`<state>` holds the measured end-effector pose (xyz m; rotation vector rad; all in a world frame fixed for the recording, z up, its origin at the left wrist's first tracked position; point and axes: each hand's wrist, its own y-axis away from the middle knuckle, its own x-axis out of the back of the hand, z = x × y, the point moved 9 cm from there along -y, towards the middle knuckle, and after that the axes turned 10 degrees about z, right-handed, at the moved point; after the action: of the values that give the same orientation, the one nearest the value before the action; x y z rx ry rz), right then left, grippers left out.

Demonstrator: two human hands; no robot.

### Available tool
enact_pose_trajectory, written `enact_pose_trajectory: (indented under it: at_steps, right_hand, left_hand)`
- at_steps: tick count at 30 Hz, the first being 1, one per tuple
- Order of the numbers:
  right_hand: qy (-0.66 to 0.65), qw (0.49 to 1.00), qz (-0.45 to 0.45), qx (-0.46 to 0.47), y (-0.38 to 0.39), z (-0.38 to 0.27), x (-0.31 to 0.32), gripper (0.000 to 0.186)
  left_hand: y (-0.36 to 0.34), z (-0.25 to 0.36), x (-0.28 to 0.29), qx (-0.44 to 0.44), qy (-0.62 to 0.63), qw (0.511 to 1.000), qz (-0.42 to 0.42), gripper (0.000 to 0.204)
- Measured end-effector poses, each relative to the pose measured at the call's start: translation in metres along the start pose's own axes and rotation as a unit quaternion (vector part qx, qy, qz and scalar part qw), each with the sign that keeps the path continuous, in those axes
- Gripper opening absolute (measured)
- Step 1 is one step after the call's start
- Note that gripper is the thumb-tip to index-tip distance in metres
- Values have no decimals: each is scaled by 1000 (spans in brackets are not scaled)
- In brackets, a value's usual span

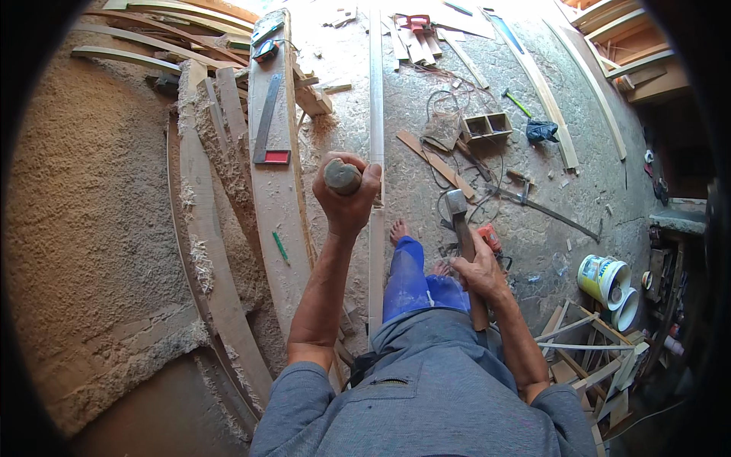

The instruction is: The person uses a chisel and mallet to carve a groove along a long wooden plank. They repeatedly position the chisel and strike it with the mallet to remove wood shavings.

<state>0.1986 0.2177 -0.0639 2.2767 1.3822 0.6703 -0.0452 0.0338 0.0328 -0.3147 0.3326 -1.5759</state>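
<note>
My left hand [345,212] is closed around a chisel with a thick round handle [343,177], its worn butt end facing up. The blade is hidden below the fist. That hand is over a long, narrow, pale timber [376,99], beside a notch-like spot [379,199] on it. In my right hand [483,268] is a hammer, held by its wooden handle [477,311] with the steel head [456,202] raised in front of me. The hammer is apart from the chisel.
Left of me runs a plank bench [280,221] with a try square [268,122], tape measure [266,51] and green pencil [280,247]. Sawdust [99,175] heaps beyond. Right lie a wooden box [486,126], cables, a red power tool [489,238], white buckets [603,280] and scrap wood [594,343].
</note>
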Motion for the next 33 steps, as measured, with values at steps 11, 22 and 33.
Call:
enact_pose_trajectory:
  at_steps: [11, 22, 33]
  right_hand:
    - [4, 1000, 6, 1, 3, -12, 11, 81]
    - [75, 983, 8, 170, 25, -95, 15, 79]
    - [274, 813, 43, 512, 95, -240, -22, 77]
  left_hand:
    - [-5, 5, -22, 39, -36, 997, -57, 15]
    - [2, -14, -19, 71, -21, 996, -48, 15]
    - [39, 13, -26, -249, -177, 952, -20, 31]
